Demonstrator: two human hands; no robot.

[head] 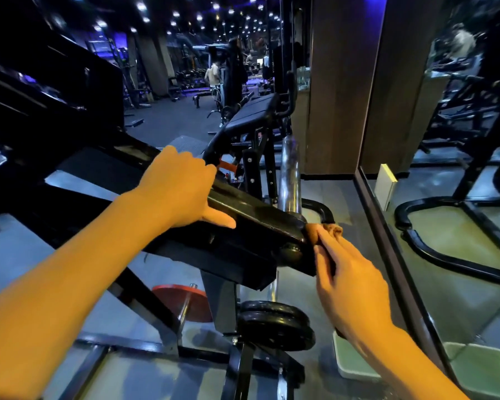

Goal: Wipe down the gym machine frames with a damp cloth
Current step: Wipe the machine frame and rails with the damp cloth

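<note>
Left hand: The left hand [182, 186] sits on top of the black bar [254, 209]. Its fingers curl over the far edge and the thumb lies along the near side, so it holds the bar steady.

Right hand: The right hand [350, 281] holds the cloth [325, 230]. The fingers are closed around the cloth and push it onto the end of the bar.

Cloth: It is bunched up and touches the bar's end corner, just beside the shiny pole [289, 174].

Bar: The bar is long. It runs from the upper left, under the left hand, down to the right, where the cloth is. The part between the two hands is bare.

Which way to go: I think the next wipe has to follow the long way of the bar, from the cloth up and left toward the left hand. The right hand is the nearer one to the end, so it does the wiping.

Watch out: The left hand is in the path, so it may need to lift when the cloth comes near.

Other things: Black weights [274, 324] and a red weight [182, 301] sit low under the bar. A green tub [352, 362] stands on the floor by the mirror [459, 168].
</note>
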